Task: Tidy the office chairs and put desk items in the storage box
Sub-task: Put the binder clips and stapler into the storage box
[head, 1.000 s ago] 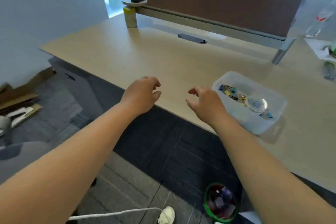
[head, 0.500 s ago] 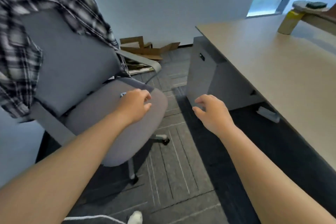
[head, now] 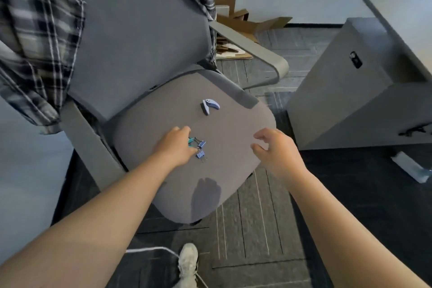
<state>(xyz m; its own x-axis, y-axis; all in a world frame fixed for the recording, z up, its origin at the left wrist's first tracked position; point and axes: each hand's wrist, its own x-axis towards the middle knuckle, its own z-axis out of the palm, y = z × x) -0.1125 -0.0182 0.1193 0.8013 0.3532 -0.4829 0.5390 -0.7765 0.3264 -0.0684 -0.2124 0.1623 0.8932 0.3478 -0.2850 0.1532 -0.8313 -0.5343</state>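
A grey office chair (head: 163,105) stands in front of me, and on its seat lies a small cluster of blue and teal binder clips (head: 199,148). Farther back on the seat rests a small blue stapler (head: 209,105). My left hand (head: 175,146) is over the seat with its fingertips touching the clips, fingers curled around their left side. My right hand (head: 274,147) hovers over the right part of the seat, fingers apart and holding nothing. The storage box is out of view.
A plaid shirt (head: 39,37) hangs over the chair back. A grey drawer cabinet (head: 364,91) under the desk stands to the right, flattened cardboard (head: 240,28) lies by the wall, and my shoe (head: 188,262) and a white cord are on the carpet below.
My view swung from the desk and storage box to the chair and then closer over its seat. My left hand came down onto the binder clips; my right hand moved over the seat.
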